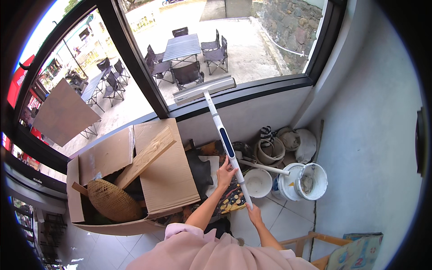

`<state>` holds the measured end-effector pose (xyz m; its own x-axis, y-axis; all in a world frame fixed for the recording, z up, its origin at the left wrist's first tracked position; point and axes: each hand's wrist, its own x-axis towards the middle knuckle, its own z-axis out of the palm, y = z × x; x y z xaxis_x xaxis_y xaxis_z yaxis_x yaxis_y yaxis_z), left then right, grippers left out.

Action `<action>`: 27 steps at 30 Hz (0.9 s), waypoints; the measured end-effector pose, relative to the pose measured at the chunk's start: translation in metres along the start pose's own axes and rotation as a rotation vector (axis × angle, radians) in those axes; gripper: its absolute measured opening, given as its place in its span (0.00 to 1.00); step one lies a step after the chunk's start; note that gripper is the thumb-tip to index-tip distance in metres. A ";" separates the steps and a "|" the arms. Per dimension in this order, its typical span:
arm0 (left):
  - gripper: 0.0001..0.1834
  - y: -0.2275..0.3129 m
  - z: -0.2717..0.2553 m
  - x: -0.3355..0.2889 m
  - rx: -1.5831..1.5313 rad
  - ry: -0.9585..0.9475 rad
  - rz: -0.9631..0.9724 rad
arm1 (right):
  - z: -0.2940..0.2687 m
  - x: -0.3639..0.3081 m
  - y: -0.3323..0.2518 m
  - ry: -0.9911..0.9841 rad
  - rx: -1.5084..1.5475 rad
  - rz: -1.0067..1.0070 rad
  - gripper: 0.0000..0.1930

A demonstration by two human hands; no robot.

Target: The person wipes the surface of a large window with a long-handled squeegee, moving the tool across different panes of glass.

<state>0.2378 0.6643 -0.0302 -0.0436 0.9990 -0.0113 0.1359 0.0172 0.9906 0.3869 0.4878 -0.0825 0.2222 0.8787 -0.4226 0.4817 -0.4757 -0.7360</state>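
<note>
The left hand (226, 175) is wrapping its fingers around the white squeegee (228, 148), the right hand (254, 216) is gripping its bottom end, and even pressure is probably best steadying its head (204, 91) by the window frame (270, 88).

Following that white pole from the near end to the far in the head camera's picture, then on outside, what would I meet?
Fingers of the right hand → fingers of the left hand → dark panel on the white pole → wide crosspiece → folding table outside.
</note>
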 end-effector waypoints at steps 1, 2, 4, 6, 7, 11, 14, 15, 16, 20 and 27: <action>0.40 0.005 -0.003 -0.001 -0.012 0.004 0.017 | 0.002 0.001 -0.003 0.011 -0.002 -0.019 0.27; 0.41 0.017 -0.004 -0.001 -0.025 0.022 0.028 | 0.002 0.002 -0.005 0.030 -0.004 -0.037 0.27; 0.41 0.041 -0.011 0.004 0.010 0.013 -0.002 | 0.005 0.011 -0.010 0.056 0.002 -0.073 0.27; 0.41 0.042 -0.025 0.011 -0.020 0.025 -0.019 | 0.013 0.019 -0.022 0.054 0.018 -0.118 0.26; 0.41 0.041 -0.029 0.015 -0.043 0.028 0.013 | 0.015 0.022 -0.026 0.064 0.026 -0.146 0.26; 0.40 0.034 -0.039 0.020 -0.036 0.016 0.057 | 0.024 0.019 -0.036 0.034 0.023 -0.127 0.27; 0.40 0.023 -0.036 0.016 0.033 -0.001 0.001 | 0.030 0.016 -0.024 0.037 0.028 -0.094 0.27; 0.40 0.015 -0.035 0.015 0.024 -0.002 -0.016 | 0.033 0.015 -0.020 0.045 0.036 -0.096 0.27; 0.40 0.007 -0.033 0.014 0.014 -0.004 -0.033 | 0.034 0.014 -0.016 0.034 0.026 -0.084 0.27; 0.40 -0.007 -0.022 0.007 0.047 -0.010 -0.101 | 0.033 0.009 -0.001 0.040 0.012 -0.049 0.27; 0.41 -0.023 -0.012 0.003 -0.115 -0.006 -0.100 | 0.036 0.008 0.017 0.059 0.013 -0.027 0.28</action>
<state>0.2228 0.6659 -0.0513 -0.0452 0.9927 -0.1115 0.0170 0.1124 0.9935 0.3666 0.4852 -0.1177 0.2587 0.8920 -0.3708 0.4774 -0.4518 -0.7536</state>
